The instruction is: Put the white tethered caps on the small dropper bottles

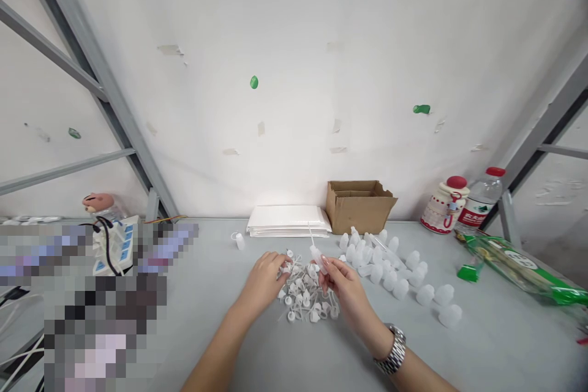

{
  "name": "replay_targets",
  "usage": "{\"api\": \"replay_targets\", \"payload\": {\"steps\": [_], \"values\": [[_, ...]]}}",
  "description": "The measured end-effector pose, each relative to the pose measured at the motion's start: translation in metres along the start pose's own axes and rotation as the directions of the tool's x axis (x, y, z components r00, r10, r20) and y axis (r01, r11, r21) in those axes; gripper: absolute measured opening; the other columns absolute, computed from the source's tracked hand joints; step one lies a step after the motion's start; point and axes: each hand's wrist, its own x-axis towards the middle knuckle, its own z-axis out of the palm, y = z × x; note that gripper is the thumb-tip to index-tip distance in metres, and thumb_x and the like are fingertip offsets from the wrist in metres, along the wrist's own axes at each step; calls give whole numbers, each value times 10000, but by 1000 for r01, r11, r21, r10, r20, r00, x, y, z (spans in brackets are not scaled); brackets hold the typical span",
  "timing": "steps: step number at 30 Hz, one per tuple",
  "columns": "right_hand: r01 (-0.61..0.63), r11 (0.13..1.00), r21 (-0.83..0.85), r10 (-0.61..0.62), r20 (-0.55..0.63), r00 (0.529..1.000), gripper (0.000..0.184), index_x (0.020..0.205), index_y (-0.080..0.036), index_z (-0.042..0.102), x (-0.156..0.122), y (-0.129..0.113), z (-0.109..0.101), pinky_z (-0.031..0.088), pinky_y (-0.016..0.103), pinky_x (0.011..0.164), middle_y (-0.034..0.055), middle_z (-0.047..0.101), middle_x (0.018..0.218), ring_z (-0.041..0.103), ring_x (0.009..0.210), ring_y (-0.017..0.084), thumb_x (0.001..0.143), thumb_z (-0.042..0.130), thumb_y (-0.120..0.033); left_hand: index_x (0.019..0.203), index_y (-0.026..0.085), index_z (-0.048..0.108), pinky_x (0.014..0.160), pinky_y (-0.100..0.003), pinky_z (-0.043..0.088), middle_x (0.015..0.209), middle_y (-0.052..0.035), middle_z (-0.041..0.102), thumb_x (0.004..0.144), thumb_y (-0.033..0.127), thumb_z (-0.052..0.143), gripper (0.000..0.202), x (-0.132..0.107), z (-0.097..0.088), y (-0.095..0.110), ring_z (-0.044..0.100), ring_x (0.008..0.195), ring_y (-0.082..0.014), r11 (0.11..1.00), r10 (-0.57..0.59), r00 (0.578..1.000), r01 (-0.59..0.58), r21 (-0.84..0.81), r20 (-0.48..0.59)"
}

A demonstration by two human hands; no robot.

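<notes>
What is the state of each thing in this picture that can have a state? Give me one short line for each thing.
right hand: holding a small translucent dropper bottle, tilted
left hand: fingers at the pile of white caps
cardboard box: open, flaps up
water bottle: upright, red cap on
green packet: lying down

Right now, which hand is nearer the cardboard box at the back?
Right hand: in front of the cardboard box, slightly left of it. Left hand: further left, beyond the pile of white caps.

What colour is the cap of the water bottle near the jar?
The cap is red; it shows best in the head view.
</notes>
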Motion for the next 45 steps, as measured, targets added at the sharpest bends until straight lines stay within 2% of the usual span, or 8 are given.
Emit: {"api": "replay_targets", "payload": {"steps": [6, 12, 15, 26, 32, 39, 42, 45], "values": [[38, 997, -67, -37, 17, 999, 347, 723, -177, 594, 1, 1, 1, 387, 251, 523, -19, 530, 588, 460, 509, 114, 716, 581, -524, 846, 189, 622, 786, -337, 425, 890, -54, 644, 734, 327, 574, 184, 4, -10, 13, 563, 866, -203, 893, -166, 970, 73, -444, -176], [50, 994, -97, -43, 71, 997, 353, 874, -187, 626, -1, 10, 6, 426, 257, 538, -15, 556, 669, 492, 541, 115, 708, 606, -497, 891, 149, 605, 800, -360, 483, 883, -52, 613, 645, 346, 698, 329, 3, -6, 21, 607, 817, -182, 329, -266, 962, 153, -932, 65], [53, 994, -100, -45, 76, 996, 349, 868, -183, 631, -1, 11, 7, 430, 257, 539, -12, 557, 671, 497, 543, 116, 715, 599, -495, 874, 153, 609, 767, -355, 502, 883, -44, 601, 637, 324, 715, 311, 2, -2, 21, 593, 807, -167, 213, -250, 959, 185, -959, 130], [107, 959, -264, -81, 108, 991, 298, 860, -185, 612, -2, 16, 5, 423, 263, 567, 3, 559, 685, 495, 598, 137, 755, 567, -460, 770, 141, 637, 676, -242, 443, 842, -50, 641, 545, 350, 762, 331, 4, 1, 27, 555, 701, -121, 326, -312, 946, 188, -926, 82], [223, 853, -472, -205, 89, 975, 230, 873, -199, 612, -12, 7, 8, 404, 272, 619, 10, 569, 701, 492, 647, 155, 783, 548, -401, 752, 142, 671, 703, -240, 425, 783, -42, 660, 536, 395, 758, 343, 2, 5, 28, 567, 711, -127, 215, -317, 933, 246, -945, 171], [321, 755, -572, -345, 70, 936, 204, 860, -213, 611, -15, 10, 7, 395, 281, 631, 17, 578, 704, 492, 633, 160, 787, 544, -391, 765, 140, 690, 796, -296, 426, 866, -79, 693, 527, 406, 763, 364, 1, 8, 29, 605, 837, -200, 245, -330, 924, 283, -927, 194], [288, 809, -513, -309, 47, 950, 226, 850, -212, 614, -13, 10, 7, 401, 278, 628, 15, 579, 698, 497, 641, 160, 765, 569, -416, 726, 141, 686, 837, -318, 418, 904, -87, 694, 535, 380, 763, 315, 1, 9, 27, 598, 914, -228, 256, -306, 935, 260, -931, 177], [137, 941, -309, -113, 95, 989, 281, 764, -198, 587, -8, 9, 7, 401, 264, 552, -7, 551, 611, 495, 557, 142, 765, 542, -476, 743, 149, 691, 843, -317, 420, 926, -79, 693, 571, 356, 743, 275, 1, 8, 26, 592, 935, -229, 282, -275, 950, 229, -932, 151]]}}
